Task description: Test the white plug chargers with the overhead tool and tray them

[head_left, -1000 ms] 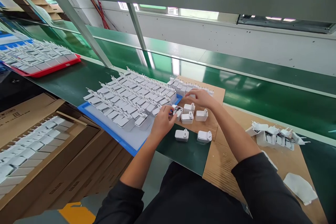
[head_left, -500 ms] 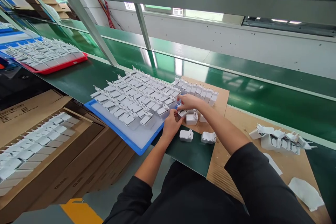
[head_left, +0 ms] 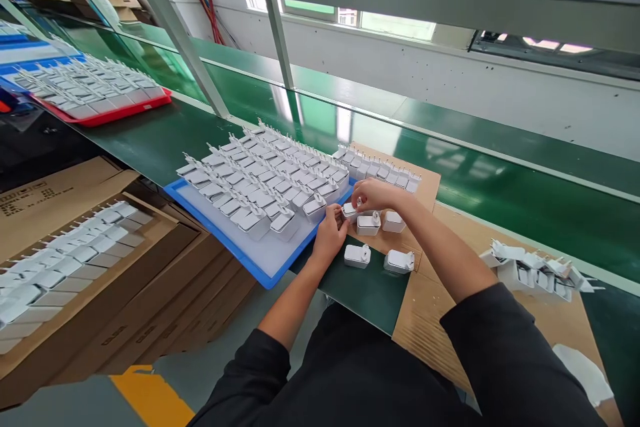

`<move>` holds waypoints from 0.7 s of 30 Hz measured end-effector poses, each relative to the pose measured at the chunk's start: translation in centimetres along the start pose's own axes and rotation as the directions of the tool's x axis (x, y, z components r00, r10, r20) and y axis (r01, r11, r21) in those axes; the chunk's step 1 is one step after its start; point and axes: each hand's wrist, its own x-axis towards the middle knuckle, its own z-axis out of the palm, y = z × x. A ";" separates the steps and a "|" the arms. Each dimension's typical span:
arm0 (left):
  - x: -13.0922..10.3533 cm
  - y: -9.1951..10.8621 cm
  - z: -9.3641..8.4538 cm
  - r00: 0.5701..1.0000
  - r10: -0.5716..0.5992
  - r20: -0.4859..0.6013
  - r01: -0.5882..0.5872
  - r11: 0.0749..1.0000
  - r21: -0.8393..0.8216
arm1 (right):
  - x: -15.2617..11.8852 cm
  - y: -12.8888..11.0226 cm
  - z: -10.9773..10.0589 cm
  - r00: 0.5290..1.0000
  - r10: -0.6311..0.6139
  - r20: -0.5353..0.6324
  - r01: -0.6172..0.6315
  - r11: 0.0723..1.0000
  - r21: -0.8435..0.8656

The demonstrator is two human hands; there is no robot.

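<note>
A white plug adapter (head_left: 349, 212) is between my two hands, just right of the blue tray. My left hand (head_left: 329, 235) grips its near left side with thumb and fingers. Fingers curled, my right hand (head_left: 379, 194) pinches the adapter's top at the plug end. Close by stand two more adapters, one white adapter (head_left: 369, 223) in front and another adapter (head_left: 394, 221) to its right. Nearer my body lie a white adapter (head_left: 357, 255) and another one (head_left: 399, 261). The blue tray (head_left: 270, 260) to the left bears rows of white adapters (head_left: 265, 173), plug pins upward.
Behind my hands, a row of adapters (head_left: 377, 170) stands on cardboard (head_left: 430, 190). A pile of white parts (head_left: 540, 273) lies right. At far left are a red tray (head_left: 125, 113) of adapters and an open carton (head_left: 165, 247). A metal frame (head_left: 175, 33) rises behind.
My right hand has shifted slightly right, and more of the held adapter now shows. The whole view has swung a little. The adapters on the tray stay in place.
</note>
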 end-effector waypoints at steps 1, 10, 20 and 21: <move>0.0 0.0 0.0 1.000 -0.001 0.000 0.001 1.000 -0.003 | -0.1 -0.1 0.1 1.000 -0.005 0.001 0.005 1.000 -0.001; 0.0 0.0 0.0 1.000 0.002 0.007 -0.002 1.000 -0.009 | -0.1 -0.2 1.0 1.000 -0.020 -0.010 0.019 1.000 -0.017; 0.1 -0.5 0.0 0.997 0.072 0.025 -0.075 0.991 0.115 | 0.2 -0.3 1.9 0.999 -0.010 -0.039 0.009 1.000 -0.016; 0.1 -0.6 0.1 0.996 0.085 0.035 -0.090 0.983 0.158 | 0.2 -0.3 2.0 0.999 -0.006 -0.047 0.005 1.000 -0.009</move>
